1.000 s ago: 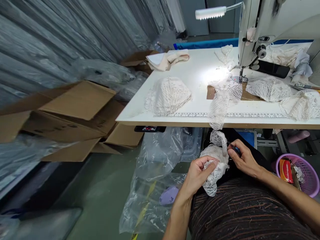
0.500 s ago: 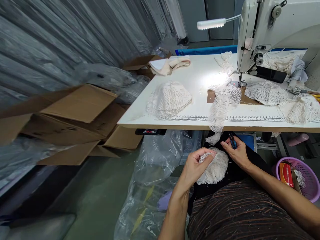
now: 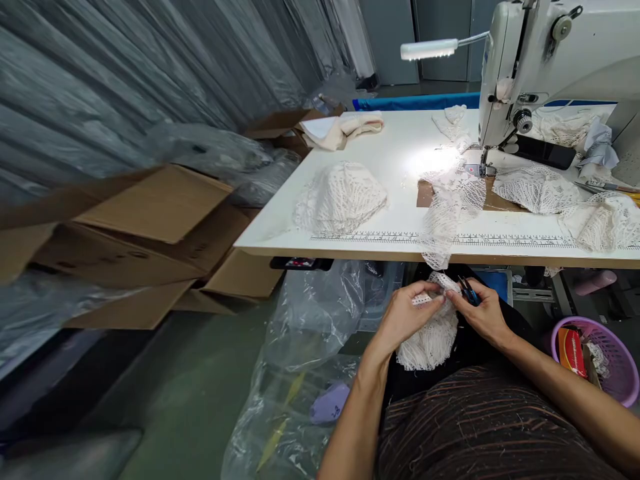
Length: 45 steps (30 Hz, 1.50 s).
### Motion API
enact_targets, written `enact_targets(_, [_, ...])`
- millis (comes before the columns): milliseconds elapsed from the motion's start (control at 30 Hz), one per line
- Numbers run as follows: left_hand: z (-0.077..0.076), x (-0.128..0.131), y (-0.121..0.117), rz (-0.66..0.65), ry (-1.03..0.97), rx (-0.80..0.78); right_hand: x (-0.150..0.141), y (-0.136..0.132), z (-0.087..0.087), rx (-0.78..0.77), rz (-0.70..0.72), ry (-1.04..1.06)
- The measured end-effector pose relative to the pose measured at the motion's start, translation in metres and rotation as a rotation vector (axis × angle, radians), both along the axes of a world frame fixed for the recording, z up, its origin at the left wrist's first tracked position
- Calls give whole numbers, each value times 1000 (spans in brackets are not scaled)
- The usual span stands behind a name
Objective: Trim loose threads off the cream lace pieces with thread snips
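Over my lap, my left hand (image 3: 407, 313) pinches the edge of a cream lace piece (image 3: 431, 345), whose gathered body hangs onto my dark clothing. Close beside it, my right hand (image 3: 485, 317) is closed around small dark-blue thread snips (image 3: 469, 292), blades pointing up and away from me. The right thumb and fingertip also meet the lace near the left fingers. From the table edge just above, a lace strip (image 3: 443, 233) runs up to the presser foot of the sewing machine (image 3: 505, 87). Exactly where the strip joins the lap piece is partly hidden.
On the white table (image 3: 280, 227), a lace pile (image 3: 343, 200) lies left and more lace (image 3: 537, 188) right. A phone (image 3: 545, 151) rests behind the needle. A purple basket (image 3: 617, 357) stands at right. Open cardboard boxes (image 3: 155, 203) and plastic sheeting (image 3: 285, 400) occupy the left.
My hands have come together at the lace, the left moving right and slightly up. The lace edge is lifted between them; the snips stay in my right hand. The view shifts slightly.
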<state>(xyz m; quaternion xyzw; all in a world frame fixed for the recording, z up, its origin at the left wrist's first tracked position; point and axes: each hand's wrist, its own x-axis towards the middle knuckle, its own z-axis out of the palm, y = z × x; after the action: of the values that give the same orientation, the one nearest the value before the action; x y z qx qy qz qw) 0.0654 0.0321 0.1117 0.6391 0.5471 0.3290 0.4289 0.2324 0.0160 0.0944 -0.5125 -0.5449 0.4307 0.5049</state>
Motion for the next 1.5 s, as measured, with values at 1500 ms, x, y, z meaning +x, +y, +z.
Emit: enact_targets(1500, [21,14,10,-482,-440,-41,49,-43,63,92,397,-321])
